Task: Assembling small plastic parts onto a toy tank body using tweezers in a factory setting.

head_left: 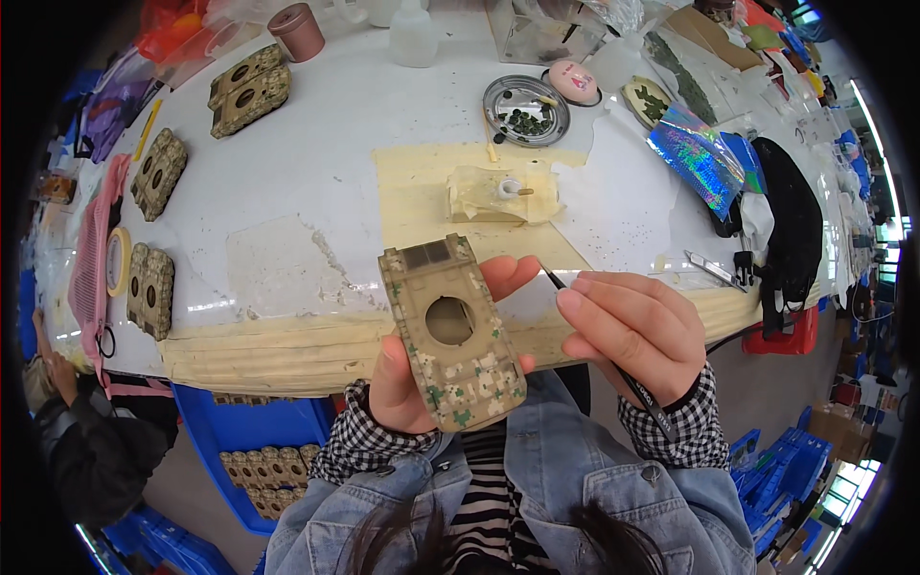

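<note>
A tan toy tank hull (476, 379) with a camouflage pattern and a round hole in its top is gripped by my left hand (398, 388), fingers wrapped around its sides. Green and white patches show mostly on its near end. In my right hand (647, 331) black tweezers (655, 412) are pinched, their fine tip just right of the hull and close to my left fingertips. Whether the tip holds anything is too small to tell. Beyond the hull stands a block wrapped in yellowish tape (460, 196). A round metal dish (491, 123) farther back contains small dark green pieces.
More camouflage hulls (251, 86) lie along the table's left side, near a tape roll (118, 262). A blue crate (206, 422) below the edge holds several hulls. At right are a utility knife (714, 268), a shiny pouch (698, 158) and a black bag (791, 216).
</note>
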`<state>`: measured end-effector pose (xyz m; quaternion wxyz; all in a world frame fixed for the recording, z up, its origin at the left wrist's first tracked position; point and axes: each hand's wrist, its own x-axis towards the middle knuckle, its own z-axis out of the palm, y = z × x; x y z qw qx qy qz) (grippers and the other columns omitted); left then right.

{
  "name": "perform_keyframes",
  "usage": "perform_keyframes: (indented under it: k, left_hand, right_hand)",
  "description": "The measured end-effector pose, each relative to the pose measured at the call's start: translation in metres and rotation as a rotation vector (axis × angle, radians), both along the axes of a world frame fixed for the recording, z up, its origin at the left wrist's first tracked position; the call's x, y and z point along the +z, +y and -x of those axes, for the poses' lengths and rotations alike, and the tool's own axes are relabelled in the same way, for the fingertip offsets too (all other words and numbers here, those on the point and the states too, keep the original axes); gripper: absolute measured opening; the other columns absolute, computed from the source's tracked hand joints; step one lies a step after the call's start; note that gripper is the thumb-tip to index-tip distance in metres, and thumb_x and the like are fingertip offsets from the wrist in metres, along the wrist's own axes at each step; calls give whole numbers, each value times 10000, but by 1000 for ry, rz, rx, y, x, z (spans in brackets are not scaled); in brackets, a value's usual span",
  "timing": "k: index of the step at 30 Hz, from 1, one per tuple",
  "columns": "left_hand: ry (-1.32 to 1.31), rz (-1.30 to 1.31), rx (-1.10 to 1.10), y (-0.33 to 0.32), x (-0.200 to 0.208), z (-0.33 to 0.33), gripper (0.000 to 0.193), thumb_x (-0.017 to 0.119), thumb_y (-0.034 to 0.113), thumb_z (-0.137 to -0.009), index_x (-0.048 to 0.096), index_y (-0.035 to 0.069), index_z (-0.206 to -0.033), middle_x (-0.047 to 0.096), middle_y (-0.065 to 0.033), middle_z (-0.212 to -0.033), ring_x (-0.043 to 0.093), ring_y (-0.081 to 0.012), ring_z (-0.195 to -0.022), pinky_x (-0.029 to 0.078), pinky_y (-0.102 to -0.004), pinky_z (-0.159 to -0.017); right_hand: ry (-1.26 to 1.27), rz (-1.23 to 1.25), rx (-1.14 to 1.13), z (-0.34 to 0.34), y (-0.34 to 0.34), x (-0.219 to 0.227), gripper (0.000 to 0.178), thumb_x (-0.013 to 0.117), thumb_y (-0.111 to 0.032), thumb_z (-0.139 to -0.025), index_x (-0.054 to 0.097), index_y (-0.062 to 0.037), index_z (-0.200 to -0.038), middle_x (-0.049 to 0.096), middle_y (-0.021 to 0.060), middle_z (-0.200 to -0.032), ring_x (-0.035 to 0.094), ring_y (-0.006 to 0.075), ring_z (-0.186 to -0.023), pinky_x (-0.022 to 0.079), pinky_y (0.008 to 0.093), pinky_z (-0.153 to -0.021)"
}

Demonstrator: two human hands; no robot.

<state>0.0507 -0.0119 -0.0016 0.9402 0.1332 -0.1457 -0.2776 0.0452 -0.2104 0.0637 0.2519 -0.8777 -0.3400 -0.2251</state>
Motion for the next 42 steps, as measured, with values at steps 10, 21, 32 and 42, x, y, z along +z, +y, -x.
perform_keyframes:
  k: [10, 21, 32, 42]
  left_hand:
    - [9, 138, -20, -3, 2, 7, 871, 541, 531, -822, 95, 87, -1426, 98, -224, -1460, 143, -294, -1360, 417, -467, -963]
    - [14, -251, -11, 1, 16, 8, 938, 640, 520, -757, 140, 73, -1412, 167, -228, -1442, 369, -311, -1253, 440, -468, -937]
    - [-4, -266, 53, 2, 14, 6, 910, 601, 529, -783, 128, 81, -1417, 160, -218, -1449, 356, -282, -1264, 430, -470, -945]
    - [-60, -67, 32, 4, -2, -1, 857, 510, 545, -833, 93, 85, -1424, 103, -233, -1456, 216, -268, -1341, 420, -469, -956]
  right_hand:
    - [-72, 74, 0, 5, 1, 3, 314, 719, -161, -683, 661, -10, -952, 626, 94, -909, 637, 251, -829, 538, 304, -672]
    - [28, -45, 5, 6, -3, -2, 363, 716, -132, -684, 636, -12, -1017, 624, 97, -801, 631, 224, -732, 530, 304, -623]
    - [218, -407, -126, 9, -8, -6, 243, 661, -3, -743, 617, -3, -981, 616, 132, -811, 605, 242, -726, 480, 292, -654]
    - [64, -211, -353, -35, 13, -12, 153, 659, -12, -751, 638, -40, -899, 536, 74, -734, 517, 198, -689, 416, 283, -622]
